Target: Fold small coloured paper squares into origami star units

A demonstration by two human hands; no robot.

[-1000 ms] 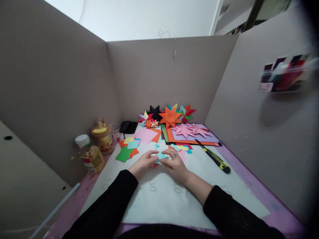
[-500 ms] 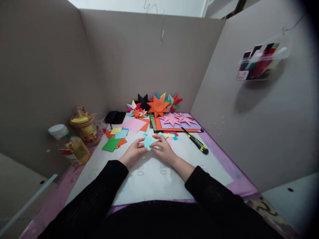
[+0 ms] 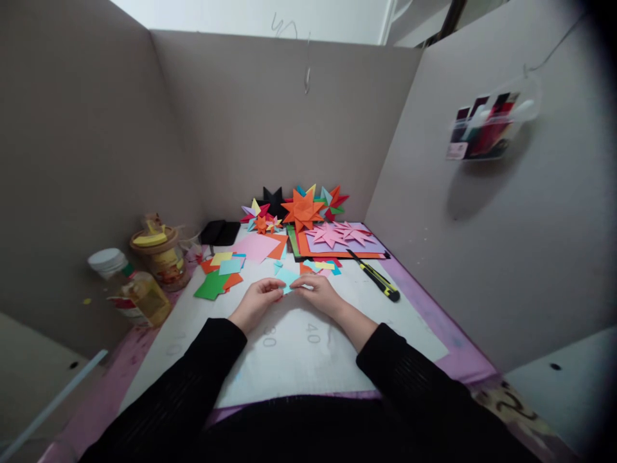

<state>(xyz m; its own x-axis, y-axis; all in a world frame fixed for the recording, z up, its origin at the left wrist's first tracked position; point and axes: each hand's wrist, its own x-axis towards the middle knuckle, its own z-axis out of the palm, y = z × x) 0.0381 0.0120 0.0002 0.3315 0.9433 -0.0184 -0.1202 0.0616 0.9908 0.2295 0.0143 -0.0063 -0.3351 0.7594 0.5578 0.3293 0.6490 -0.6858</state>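
A small light blue square of paper (image 3: 286, 278) is held just above the white work sheet, near its middle. My left hand (image 3: 260, 300) pinches its left edge between thumb and fingers. On the other side my right hand (image 3: 318, 292) is closed on the right edge, fingertips near the paper's lower corner. Behind the hands lie small coloured paper pieces (image 3: 325, 265). Farther left is a loose group of squares, with a green square (image 3: 212, 285) in front and a light blue one (image 3: 232, 265) above it.
Folded paper stars, a large orange one (image 3: 303, 210) among them, lean at the back wall. Pink stars (image 3: 329, 235) rest on stacked coloured sheets. A yellow-black utility knife (image 3: 376, 278) lies right. A glue bottle (image 3: 139, 292) and a lidded jar (image 3: 161, 260) stand left.
My right hand's fingers have come down from above the paper and closed on its right edge. My left fingers have drawn together on the left edge. The view has shifted slightly.
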